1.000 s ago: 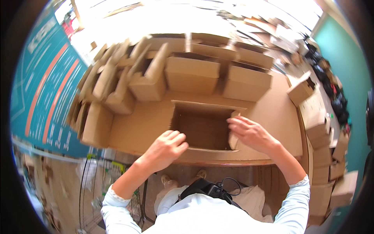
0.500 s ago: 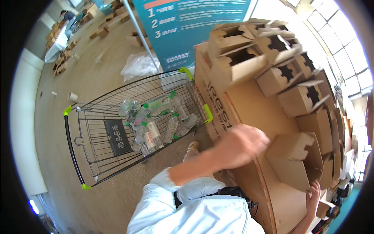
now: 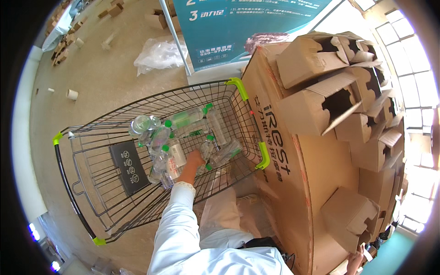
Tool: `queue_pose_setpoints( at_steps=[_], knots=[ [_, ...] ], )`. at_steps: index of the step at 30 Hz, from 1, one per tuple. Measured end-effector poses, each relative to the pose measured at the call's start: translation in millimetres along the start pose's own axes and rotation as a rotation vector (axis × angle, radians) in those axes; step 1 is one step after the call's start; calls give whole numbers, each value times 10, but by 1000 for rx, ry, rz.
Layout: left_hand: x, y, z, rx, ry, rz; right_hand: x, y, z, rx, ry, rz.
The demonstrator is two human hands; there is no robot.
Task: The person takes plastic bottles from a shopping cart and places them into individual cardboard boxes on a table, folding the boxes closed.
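Note:
My left hand point(image 3: 196, 159) reaches down into a wire shopping cart point(image 3: 130, 233), its fingers closed against a clear plastic bottle point(image 3: 207, 147) with a green cap. The fingertips are partly hidden. Around it lie several more clear bottles with green caps, among them a labelled bottle point(image 3: 178, 153) to the left and a bottle lying flat point(image 3: 188, 118) farther back. At the lower right, my right hand point(image 3: 354, 262) grips the lower edge of an open cardboard box point(image 3: 346, 213) with cut-out flaps, tilted on a large carton. Part of that hand is cut off by the view.
The large carton point(image 3: 275, 151) stands right of the cart, with several open cardboard boxes point(image 3: 311, 103) crowded on its top. Behind the cart are a teal banner point(image 3: 229, 36) and a crumpled plastic sheet point(image 3: 158, 57). A white roll point(image 3: 72, 95) lies on the floor.
My left hand has moved left from over the large carton, down among the bottles in the cart. The view has shifted. My right hand stays at the cardboard box.

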State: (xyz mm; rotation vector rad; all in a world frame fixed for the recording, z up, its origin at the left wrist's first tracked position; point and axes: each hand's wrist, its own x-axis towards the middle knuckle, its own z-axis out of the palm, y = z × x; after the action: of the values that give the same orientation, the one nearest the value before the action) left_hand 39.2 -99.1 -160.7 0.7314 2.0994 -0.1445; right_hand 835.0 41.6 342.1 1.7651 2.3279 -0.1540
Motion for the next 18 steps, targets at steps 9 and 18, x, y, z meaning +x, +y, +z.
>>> queue_pose_setpoints(
  at_steps=[9,18],
  knots=[
    [36,20,37,-215,15,-70,69,-890,-234,-275,-49,12],
    [-356,-735,-366,-409,396,136,-164,-736,27,268,166,21]
  ],
)
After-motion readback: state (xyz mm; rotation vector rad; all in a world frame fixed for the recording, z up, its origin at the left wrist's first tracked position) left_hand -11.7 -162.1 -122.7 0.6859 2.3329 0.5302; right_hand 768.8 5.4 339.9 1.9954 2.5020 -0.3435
